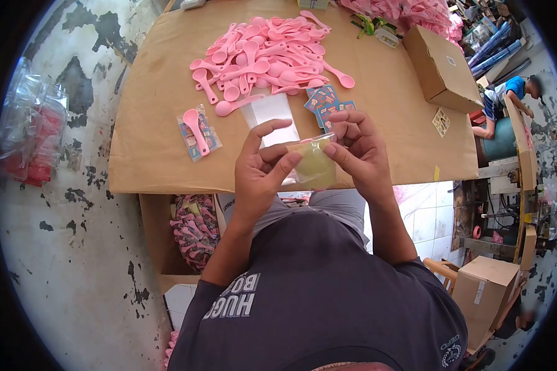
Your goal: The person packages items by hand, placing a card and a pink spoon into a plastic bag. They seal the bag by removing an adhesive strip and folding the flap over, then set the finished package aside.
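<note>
Between my hands is a small clear plastic bag with something pale yellow-green in it, and a bit of pink shows at its top edge. My left hand pinches the bag's left side between thumb and fingers. On the other side, my right hand grips the upper right corner with thumb and forefinger. Just beyond lie a stack of clear bags and several blue printed cards. A pink spoon rests on a bagged blue card to the left. Pink spoons form a large pile farther back.
The brown-covered table has a cardboard box at its right and pink plastic bags at the back. Below the left edge, an open carton holds packed pink spoons. Another person is at far right.
</note>
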A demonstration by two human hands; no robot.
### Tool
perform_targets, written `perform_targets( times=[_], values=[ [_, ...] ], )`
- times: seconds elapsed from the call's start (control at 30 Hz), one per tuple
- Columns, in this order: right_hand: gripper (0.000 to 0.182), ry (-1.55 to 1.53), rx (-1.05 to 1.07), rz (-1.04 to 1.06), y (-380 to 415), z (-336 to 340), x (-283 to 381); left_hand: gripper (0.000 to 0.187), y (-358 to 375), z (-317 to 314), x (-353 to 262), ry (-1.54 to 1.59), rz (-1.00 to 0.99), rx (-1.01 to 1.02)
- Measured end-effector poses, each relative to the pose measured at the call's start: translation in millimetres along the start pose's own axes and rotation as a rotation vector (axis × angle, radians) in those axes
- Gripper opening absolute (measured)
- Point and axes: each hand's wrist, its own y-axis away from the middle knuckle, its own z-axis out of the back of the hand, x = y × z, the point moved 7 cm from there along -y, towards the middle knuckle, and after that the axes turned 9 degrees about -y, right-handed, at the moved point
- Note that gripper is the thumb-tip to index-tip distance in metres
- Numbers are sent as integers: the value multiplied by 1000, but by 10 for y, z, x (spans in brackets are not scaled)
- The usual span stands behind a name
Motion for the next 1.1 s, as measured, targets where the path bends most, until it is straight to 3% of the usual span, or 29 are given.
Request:
perform_targets(
  times=[0.13,0.23,0.3,0.33,0.4,0.53,0.57,0.63,0.77,0.93,1.03,1.1],
  values=[
    [44,-71,-101,22,14,73,-26,46,2,-54,91,-132,96,105],
    [47,120,-41,137,28,81,-6,42,-29,-1,179,-125,100,97],
    [45,425,-31,-34,55,81,-73,36,-72,172,70,-184,-66,-21],
    [45,422,-32,-35,58,99,-87,34,-85,262,-43,-234,-130,-81],
    [39,887,29,129,52,60,-70,29,-91,522,-273,-400,-273,-201],
    [34,899,65,254,72,14,-159,22,-137,980,-600,-657,-521,-313],
    [33,931,89,258,74,-36,-185,22,-111,1090,-635,-662,-521,-307],
    [32,962,104,263,76,-128,-226,24,-73,1261,-607,-1262,-317,-407],
    [27,1051,133,123,32,-224,-417,40,-20,1139,-476,-1246,-361,-344],
    [16,991,135,88,-31,-214,-557,22,-64,1164,-273,-1504,-388,-212],
    [12,945,85,145,-55,-184,-502,21,-51,1395,-281,-1372,-238,-309],
    [11,968,64,313,-82,-220,-355,22,-39,1355,-356,-1413,-337,-348]
  ],
)
